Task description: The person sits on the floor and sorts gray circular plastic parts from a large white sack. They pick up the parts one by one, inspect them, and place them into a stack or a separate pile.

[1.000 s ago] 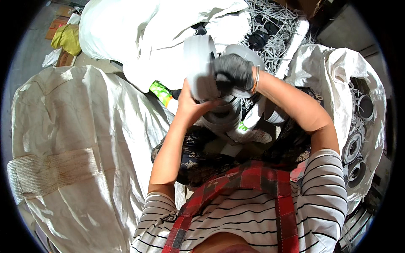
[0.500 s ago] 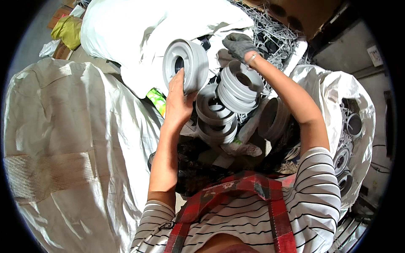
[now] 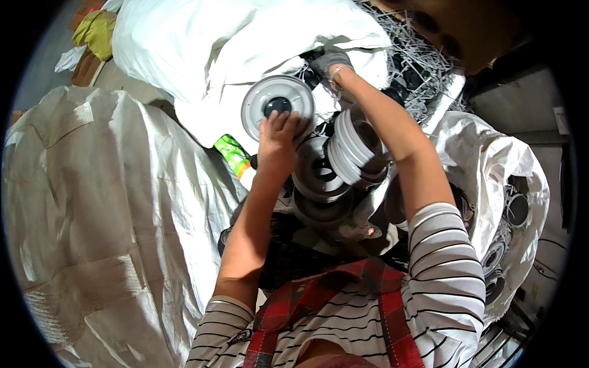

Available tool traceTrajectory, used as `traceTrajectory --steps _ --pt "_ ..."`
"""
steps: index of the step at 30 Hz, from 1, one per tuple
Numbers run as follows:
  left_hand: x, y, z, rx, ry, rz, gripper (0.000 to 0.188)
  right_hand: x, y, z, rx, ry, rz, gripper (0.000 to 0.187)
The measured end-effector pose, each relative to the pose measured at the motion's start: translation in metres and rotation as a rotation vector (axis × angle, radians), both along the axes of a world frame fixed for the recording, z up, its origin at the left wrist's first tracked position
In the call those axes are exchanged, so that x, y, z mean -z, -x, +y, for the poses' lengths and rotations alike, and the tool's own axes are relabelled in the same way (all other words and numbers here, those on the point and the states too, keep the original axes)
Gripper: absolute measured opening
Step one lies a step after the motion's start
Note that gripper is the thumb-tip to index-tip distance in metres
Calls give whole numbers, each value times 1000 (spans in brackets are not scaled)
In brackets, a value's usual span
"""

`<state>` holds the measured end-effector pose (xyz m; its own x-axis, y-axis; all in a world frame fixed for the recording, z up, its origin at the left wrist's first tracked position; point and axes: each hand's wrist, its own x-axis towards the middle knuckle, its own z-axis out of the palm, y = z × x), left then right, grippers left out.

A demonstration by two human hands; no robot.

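Note:
A grey plastic spool-like ring lies face up against the white sack, with a dark round centre. My bare left hand rests on its near side, fingers spread over the face. My right hand, in a grey glove, reaches into the mouth of the white sack; its fingertips are lost among dark pieces there, so their grip does not show. Between my forearms leans a stack of grey rings. Beside and below it sits another grey ring, partly covered.
Shredded white strips and black round pieces lie at the far right. An open white sack to the right holds more round parts. A large white sack fills the left side. A green packet lies near my left wrist.
The grey ring has turned from tilted to face up, and my left hand has shifted from gripping its side to resting on top. My right hand has moved left into the sack's mouth.

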<state>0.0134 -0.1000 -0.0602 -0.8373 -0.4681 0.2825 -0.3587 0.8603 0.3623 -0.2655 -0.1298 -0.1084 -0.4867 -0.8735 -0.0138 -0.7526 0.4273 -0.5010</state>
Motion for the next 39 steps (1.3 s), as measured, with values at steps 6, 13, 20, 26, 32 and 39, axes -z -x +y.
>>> traceTrajectory --steps 6,13,20,26,32,39 --pt "8 4 -6 -24 -11 -166 63 -54 31 117 209 361 -561 36" --pt "-3 5 23 59 -103 -20 61 -101 3 224 286 666 -1116 34" --pt "16 -26 44 37 -166 -61 63 -107 -26 281 456 775 -1125 24" --pt "19 -22 65 85 -182 -93 67 -129 -43 399 537 933 -1291 17" --pt "47 -28 61 97 -168 -65 56 -171 -87 519 920 949 -652 9" --pt "50 17 91 178 -409 -58 63 -220 -125 762 1317 -65 827 18"
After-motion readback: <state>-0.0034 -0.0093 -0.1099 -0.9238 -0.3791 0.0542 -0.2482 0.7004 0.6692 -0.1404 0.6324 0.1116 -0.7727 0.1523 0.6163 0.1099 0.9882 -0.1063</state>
